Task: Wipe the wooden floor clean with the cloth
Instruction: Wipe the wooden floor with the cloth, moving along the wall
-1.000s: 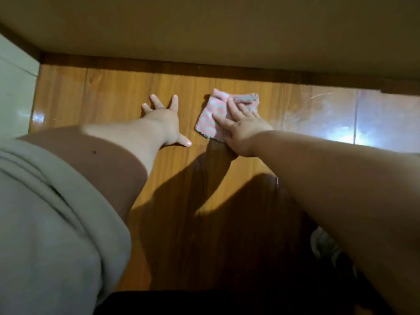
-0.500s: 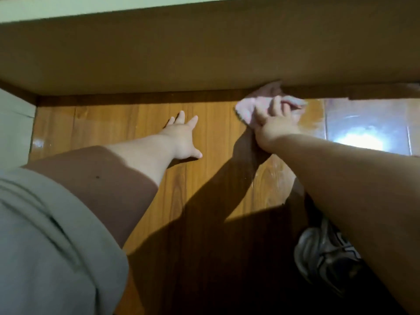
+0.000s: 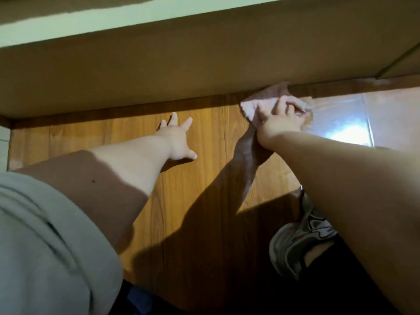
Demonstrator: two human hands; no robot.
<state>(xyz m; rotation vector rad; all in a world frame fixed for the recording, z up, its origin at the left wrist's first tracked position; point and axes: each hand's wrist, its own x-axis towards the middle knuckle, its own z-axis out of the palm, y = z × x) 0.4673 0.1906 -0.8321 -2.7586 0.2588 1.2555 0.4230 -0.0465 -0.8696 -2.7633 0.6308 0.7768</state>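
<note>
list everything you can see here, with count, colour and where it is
pink striped cloth: one, pink and white, on the floor against the skirting, under the right hand
wooden plank floor: one, orange-brown, across the middle
glossy floor tiles: at least two, reddish with glare, right of the planks
dark wooden skirting strip: one, dark brown, along the far edge of the floor
tan wall panel: one, tan, above the skirting
grey and black sneaker: one, lower right, partly behind the right arm
grey fabric sleeve: one, pale grey, lower left
left hand: one, flat on the planks, fingers spread
right hand: one, pressing on the cloth
</note>
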